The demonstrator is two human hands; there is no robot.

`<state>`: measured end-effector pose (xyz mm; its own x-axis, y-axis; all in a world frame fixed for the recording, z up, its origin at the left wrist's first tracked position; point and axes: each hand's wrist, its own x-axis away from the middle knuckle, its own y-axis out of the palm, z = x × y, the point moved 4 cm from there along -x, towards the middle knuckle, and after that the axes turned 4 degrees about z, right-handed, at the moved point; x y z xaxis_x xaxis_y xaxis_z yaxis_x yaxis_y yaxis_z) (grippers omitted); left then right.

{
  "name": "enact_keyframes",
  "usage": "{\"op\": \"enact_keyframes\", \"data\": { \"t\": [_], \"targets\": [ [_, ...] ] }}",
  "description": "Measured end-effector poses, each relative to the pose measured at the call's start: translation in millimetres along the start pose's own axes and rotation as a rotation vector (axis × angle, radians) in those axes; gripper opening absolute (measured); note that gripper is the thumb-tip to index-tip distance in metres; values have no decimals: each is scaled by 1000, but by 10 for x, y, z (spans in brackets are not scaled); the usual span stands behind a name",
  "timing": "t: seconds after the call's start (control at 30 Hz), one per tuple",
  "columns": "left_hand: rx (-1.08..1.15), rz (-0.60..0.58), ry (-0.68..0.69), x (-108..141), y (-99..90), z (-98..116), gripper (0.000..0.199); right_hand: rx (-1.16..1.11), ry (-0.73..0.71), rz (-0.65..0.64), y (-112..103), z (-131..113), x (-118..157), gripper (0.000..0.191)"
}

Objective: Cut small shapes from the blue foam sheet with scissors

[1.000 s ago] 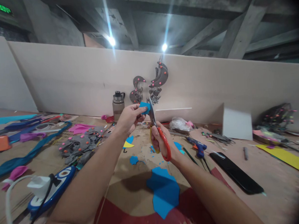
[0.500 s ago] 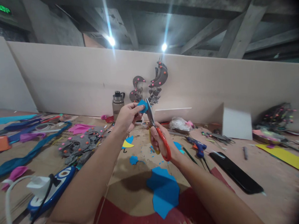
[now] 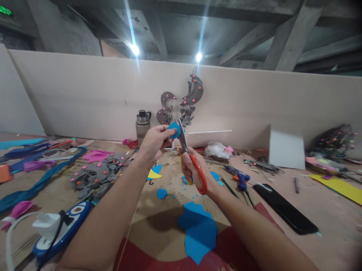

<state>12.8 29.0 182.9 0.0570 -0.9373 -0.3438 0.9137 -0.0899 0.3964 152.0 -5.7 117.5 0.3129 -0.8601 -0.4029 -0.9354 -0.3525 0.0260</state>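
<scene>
While our left hand pinches the small blue piece up above the counter, our right hand grips the red and yellow scissors with their blades right by its edge, and a big blue piece lies below our hands.

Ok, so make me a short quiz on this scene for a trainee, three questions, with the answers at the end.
1. True or false: the right hand holds the scissors.

2. Multiple choice: what does the left hand hold?
A) the yellow crescent
B) a small blue piece
C) the orange cup

3. Fill in the blank: in the picture, the black smartphone lies to the ____ of the blue glue gun.

Key: 1. true; 2. B; 3. right
</scene>
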Motion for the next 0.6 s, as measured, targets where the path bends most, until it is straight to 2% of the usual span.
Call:
{"op": "enact_keyframes", "data": {
  "t": [0.6],
  "targets": [
    [-2, -21, -20, 10, 30, -44, 26, -66, 62, 97, 28, -20, 15, 45]
  ]
}}
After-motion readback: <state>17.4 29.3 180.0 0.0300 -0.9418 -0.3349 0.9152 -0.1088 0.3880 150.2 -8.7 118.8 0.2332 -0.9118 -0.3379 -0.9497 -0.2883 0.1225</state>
